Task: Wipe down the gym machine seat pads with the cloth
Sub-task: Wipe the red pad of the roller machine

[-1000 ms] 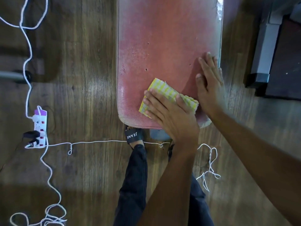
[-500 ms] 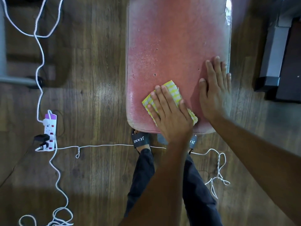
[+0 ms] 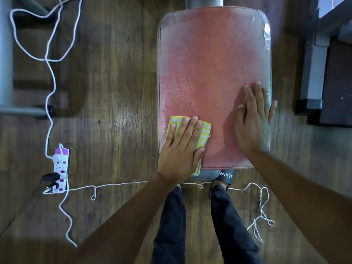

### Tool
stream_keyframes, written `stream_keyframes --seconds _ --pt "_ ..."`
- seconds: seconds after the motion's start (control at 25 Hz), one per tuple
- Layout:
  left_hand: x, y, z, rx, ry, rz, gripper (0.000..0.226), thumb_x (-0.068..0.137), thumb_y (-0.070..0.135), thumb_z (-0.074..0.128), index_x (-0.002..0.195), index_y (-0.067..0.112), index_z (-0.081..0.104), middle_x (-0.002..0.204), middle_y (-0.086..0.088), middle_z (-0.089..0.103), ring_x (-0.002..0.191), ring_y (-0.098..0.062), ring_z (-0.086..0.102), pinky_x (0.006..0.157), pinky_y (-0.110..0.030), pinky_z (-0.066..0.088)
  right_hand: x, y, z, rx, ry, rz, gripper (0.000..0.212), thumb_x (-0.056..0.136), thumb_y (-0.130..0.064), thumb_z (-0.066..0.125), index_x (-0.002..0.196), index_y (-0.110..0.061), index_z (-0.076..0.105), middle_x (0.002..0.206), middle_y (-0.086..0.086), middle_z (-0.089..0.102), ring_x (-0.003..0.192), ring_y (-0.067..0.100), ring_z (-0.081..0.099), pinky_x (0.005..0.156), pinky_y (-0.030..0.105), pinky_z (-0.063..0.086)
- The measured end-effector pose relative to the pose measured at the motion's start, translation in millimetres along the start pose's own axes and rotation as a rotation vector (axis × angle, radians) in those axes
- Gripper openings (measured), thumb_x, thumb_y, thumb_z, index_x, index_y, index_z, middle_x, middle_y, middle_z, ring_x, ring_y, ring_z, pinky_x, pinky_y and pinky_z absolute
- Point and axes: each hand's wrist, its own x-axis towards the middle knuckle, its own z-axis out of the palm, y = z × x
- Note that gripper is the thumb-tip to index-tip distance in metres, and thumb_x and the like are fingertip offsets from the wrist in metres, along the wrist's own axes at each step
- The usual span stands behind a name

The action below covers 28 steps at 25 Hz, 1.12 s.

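The cloth (image 3: 204, 132), yellow-checked, is pressed flat on the near left corner of the red pad (image 3: 209, 60) by the left hand (image 3: 180, 149), fingers spread, not clenched. The right hand (image 3: 253, 119) is laid flat and open on the pad's right edge. The cloth is judged light and limp, best driven by palm pressure. A wooden floor (image 3: 118, 92) is seen below, crossed by a white cord (image 3: 51, 77).

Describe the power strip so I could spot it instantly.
Start at the red padded seat and look left across the wooden floor. There lies a white power strip with a purple end. It alone has red switches and a black plug, with white cords attached.
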Motion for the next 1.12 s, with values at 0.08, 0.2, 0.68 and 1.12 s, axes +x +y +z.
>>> stream_keyframes --seconds 0.08,0.2,0.68,1.12 --pt "5.6 -12.0 -3.1 0.017 -0.01 0.075 0.061 0.102 0.043 0.028 0.154 0.01 0.022 0.162 -0.006 0.018 0.151 -0.022 0.012 0.122 -0.048 0.016 5.3 -7.8 0.9 -0.015 -0.002 -0.054 0.051 0.101 -0.027 0.03 0.151 -0.023 0.027 0.163 -0.001 0.014 0.151 0.016 0.006 0.122 0.041 -0.004" --pt "18.3 -22.2 -6.9 0.004 0.013 0.008 0.061 0.102 0.043 0.029 0.153 0.011 0.023 0.162 -0.005 0.018 0.151 -0.021 0.013 0.122 -0.049 0.015 28.6 -24.0 -1.2 0.005 0.011 -0.097 0.05 0.102 -0.029 0.031 0.151 -0.022 0.029 0.163 0.0 0.016 0.151 0.016 0.007 0.123 0.043 0.0" --pt "121.8 -46.7 -21.6 0.01 0.048 -0.183 0.06 0.103 0.046 0.028 0.155 0.018 0.019 0.163 0.002 0.014 0.152 -0.018 0.007 0.122 -0.05 0.011 140.5 -61.9 -0.5 -0.046 -0.04 -0.148 0.056 0.103 -0.043 0.023 0.155 -0.025 0.013 0.164 -0.004 0.003 0.151 0.013 -0.005 0.123 0.044 -0.005" --pt "182.4 -61.4 -27.2 0.003 0.083 -0.22 0.062 0.101 0.045 0.032 0.155 0.016 0.02 0.163 0.0 0.015 0.152 -0.019 0.008 0.122 -0.05 0.013 143.0 -65.7 14.7 -0.104 0.04 -0.097 0.058 0.101 -0.042 0.027 0.155 -0.024 0.015 0.164 -0.003 0.01 0.151 0.013 0.003 0.123 0.045 0.003"
